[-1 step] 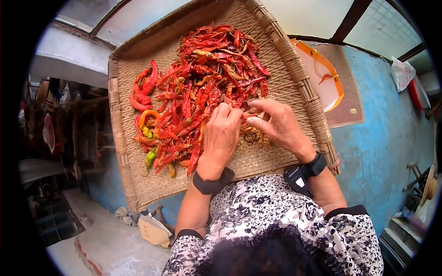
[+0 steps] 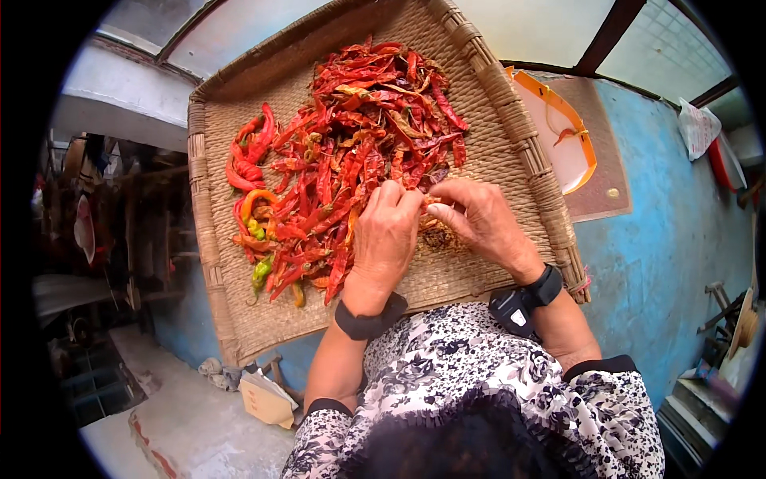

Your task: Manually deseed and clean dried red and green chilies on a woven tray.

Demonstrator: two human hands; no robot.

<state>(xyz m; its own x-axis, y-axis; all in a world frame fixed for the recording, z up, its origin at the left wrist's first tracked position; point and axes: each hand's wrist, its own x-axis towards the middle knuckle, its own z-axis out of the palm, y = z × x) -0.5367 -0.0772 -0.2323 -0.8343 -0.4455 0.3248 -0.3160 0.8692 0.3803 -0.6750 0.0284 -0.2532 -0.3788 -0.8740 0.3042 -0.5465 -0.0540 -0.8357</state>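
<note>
A big heap of dried red chili peppers (image 2: 319, 176) lies in a square woven basket tray (image 2: 495, 88). Over the near side of the heap, my left hand (image 2: 384, 235) is closed, and a red chili (image 2: 425, 204) shows at its fingertips. My right hand (image 2: 487, 219) pinches the other end of that chili with thumb and forefinger. Most of the chili is hidden by my fingers. Below my hands, yellowish seeds and bits (image 2: 440, 237) are scattered on the weave. Plumper red chilies (image 2: 247, 156), an orange one (image 2: 254, 203) and a green one (image 2: 261, 271) sit along the heap's left side.
Beyond the basket's right rim is a white container with an orange edge (image 2: 589, 152), a single chili (image 2: 565, 136) inside. Blue-painted floor (image 2: 638, 263) extends to the right. At lower left, a cardboard piece (image 2: 267, 401) and a crumpled cloth (image 2: 217, 373) lie on the floor.
My right forefinger has come down toward the thumb, closing the gap at the chili. Both hands have drawn slightly together; the basket and heap look the same.
</note>
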